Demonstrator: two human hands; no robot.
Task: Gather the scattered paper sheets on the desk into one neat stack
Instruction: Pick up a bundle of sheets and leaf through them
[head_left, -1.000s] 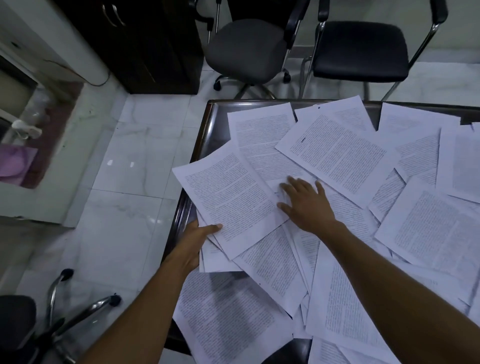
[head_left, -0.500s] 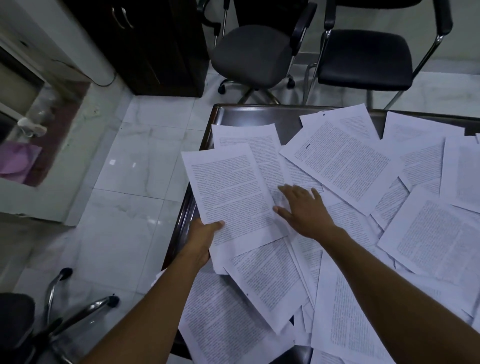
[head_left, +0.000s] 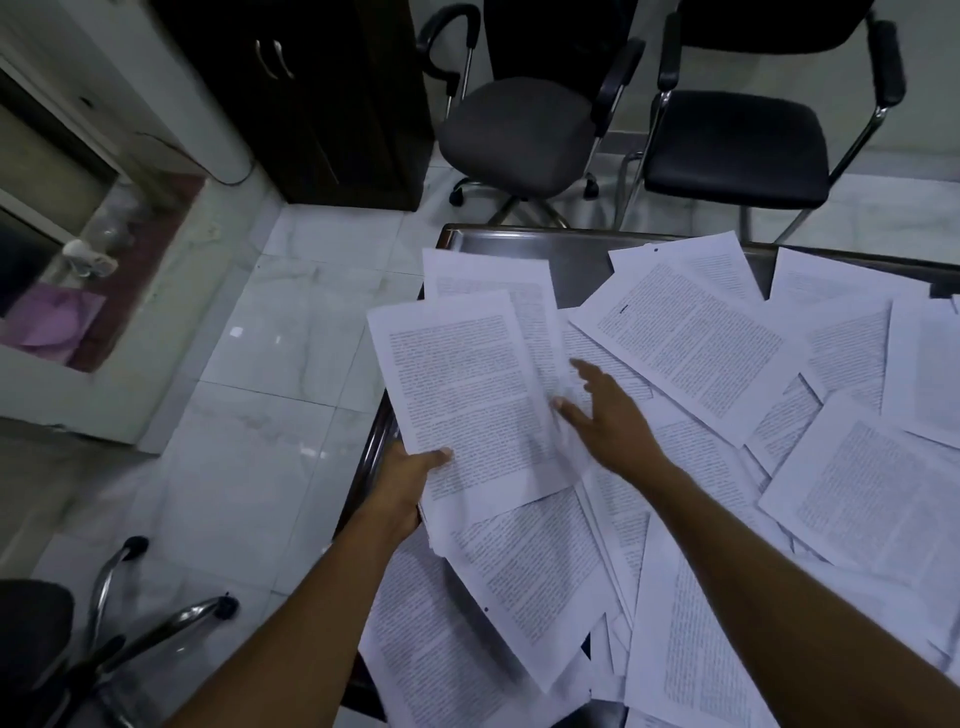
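Several printed paper sheets (head_left: 691, 343) lie scattered and overlapping across a dark desk (head_left: 576, 260). My left hand (head_left: 410, 478) grips the lower left edge of a small bundle of sheets (head_left: 467, 395) at the desk's left edge, thumb on top. The bundle is raised and overhangs the edge. My right hand (head_left: 608, 415) is spread flat, fingers straight, against the bundle's right side, over a sheet (head_left: 493, 280) that slants beneath it. More sheets (head_left: 530, 571) lie under my forearms near the front.
Beyond the desk's far edge stand a grey swivel chair (head_left: 519, 130) and a black visitor chair (head_left: 737, 140). A dark cabinet (head_left: 311, 98) stands at the back left. Another chair's frame (head_left: 119, 623) sits on the white tiled floor at lower left.
My left hand has turned the top sheet upright and lifted it towards the desk's left edge. My right hand slid the sheet underneath leftward, lining it up under the top one.
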